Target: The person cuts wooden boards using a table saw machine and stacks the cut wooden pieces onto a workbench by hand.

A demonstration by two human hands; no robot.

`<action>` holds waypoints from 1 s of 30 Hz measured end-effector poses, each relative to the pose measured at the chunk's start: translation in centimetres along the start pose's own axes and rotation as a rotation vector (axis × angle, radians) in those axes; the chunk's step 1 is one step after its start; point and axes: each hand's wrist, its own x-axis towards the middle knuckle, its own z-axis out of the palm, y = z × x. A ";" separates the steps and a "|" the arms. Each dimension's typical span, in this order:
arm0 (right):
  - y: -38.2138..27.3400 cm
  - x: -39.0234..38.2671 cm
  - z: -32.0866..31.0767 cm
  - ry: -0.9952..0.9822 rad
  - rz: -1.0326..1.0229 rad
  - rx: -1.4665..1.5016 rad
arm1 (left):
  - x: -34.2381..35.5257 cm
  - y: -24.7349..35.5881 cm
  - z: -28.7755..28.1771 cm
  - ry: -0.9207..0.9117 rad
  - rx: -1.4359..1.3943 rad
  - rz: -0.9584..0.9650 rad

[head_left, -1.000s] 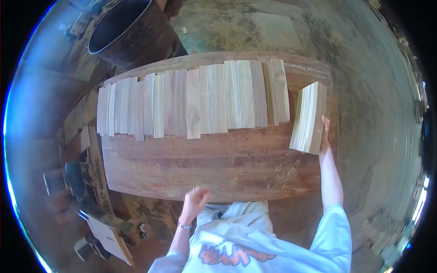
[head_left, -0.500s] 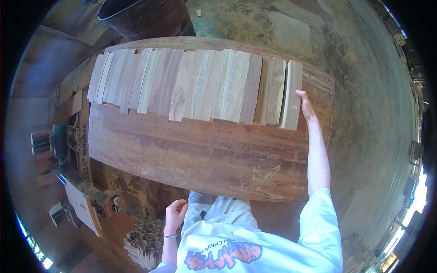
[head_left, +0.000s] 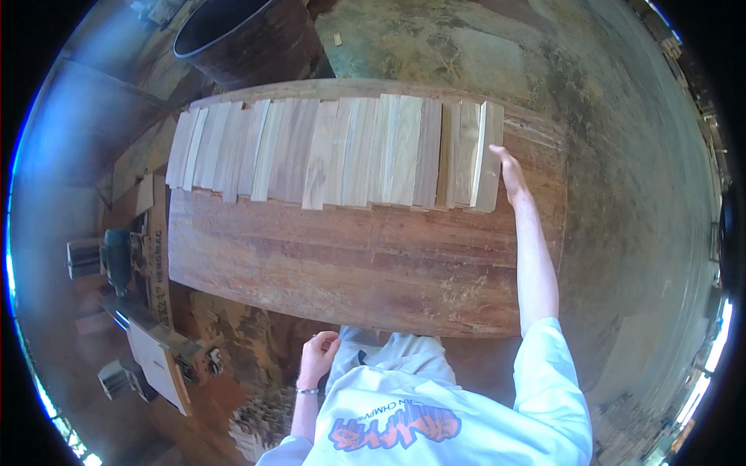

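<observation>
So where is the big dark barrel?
In the head view, the dark barrel stands on the floor at the upper left, just beyond the far edge of the wooden table, behind the row of planks.

Bare brown wooden tabletop (head_left: 350, 264) open across the frame's middle, row of pale wooden slats (head_left: 334, 151) blocking its upper edge, dark round barrel (head_left: 245, 35) beyond, upper left.

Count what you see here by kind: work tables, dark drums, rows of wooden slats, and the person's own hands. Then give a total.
Work table: 1
Dark drum: 1
Row of wooden slats: 1 (the single slats overlap too closely to count)
Hands: 2, left hand and right hand
Total: 5
</observation>
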 end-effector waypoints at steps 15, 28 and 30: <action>-8.1 -3.0 3.8 0.329 -0.069 -0.846 | 1.7 -3.6 -4.0 0.064 -0.015 0.067; -6.2 -3.3 8.3 0.422 -0.195 -0.730 | 0.8 -5.1 -6.3 0.108 -0.036 0.018; -5.1 -3.5 6.9 0.585 -0.165 -0.752 | 0.7 -5.2 -6.3 0.114 -0.045 0.013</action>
